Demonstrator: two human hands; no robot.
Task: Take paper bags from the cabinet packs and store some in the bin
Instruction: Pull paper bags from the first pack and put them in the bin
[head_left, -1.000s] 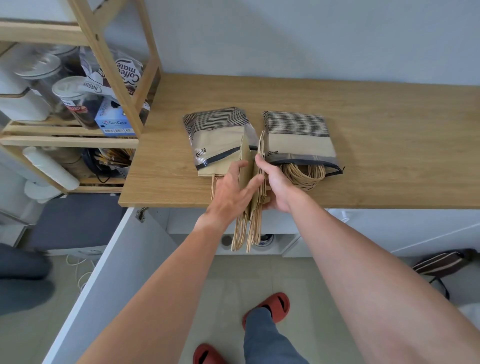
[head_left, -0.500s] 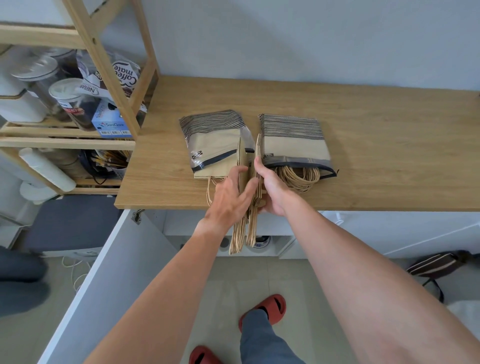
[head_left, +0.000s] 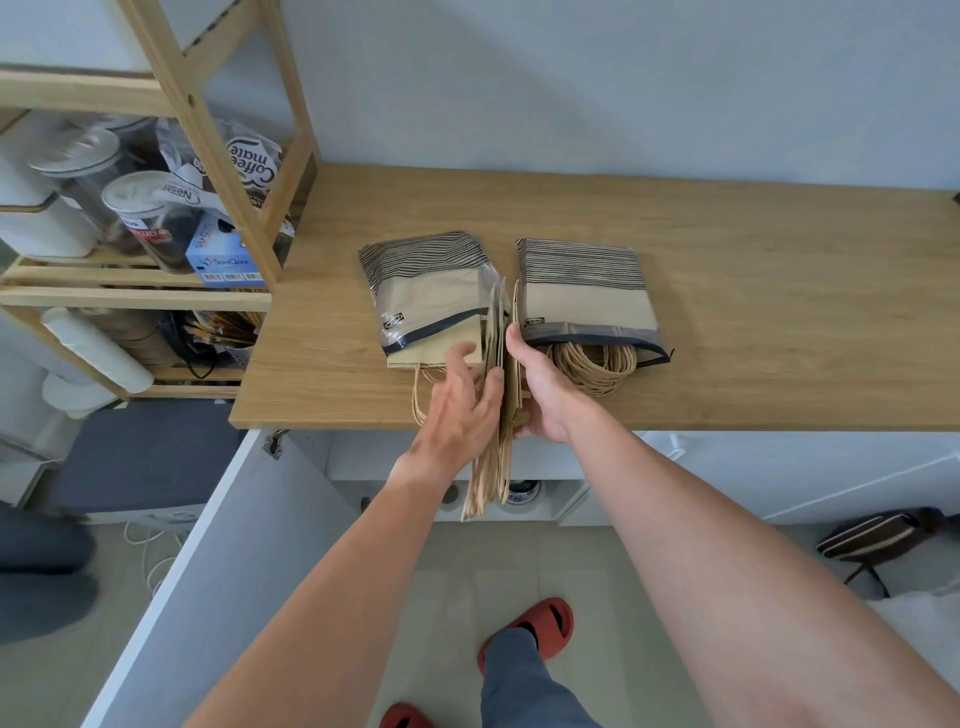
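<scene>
Two plastic packs of striped paper bags lie on the wooden counter (head_left: 753, 291): the left pack (head_left: 421, 296) and the right pack (head_left: 587, 291), whose twine handles spill from its open end. Between them a loose stack of folded brown paper bags (head_left: 498, 374) stands on edge over the counter's front edge, its handles hanging down. My right hand (head_left: 540, 389) grips this stack from the right. My left hand (head_left: 460, 410) rests flat against its left side, fingers spread across the bags. No bin is in sight.
A wooden shelf rack (head_left: 218, 171) at the left holds jars, a creamer pouch and a glove box. A white cabinet door (head_left: 208, 561) stands open below the counter. A dark striped bag (head_left: 878, 535) lies on the floor at right. My red slippers are underneath.
My left hand has slid lower and flatter along the stack's left side. The stack sits a touch lower over the counter edge. My right hand keeps its grip.
</scene>
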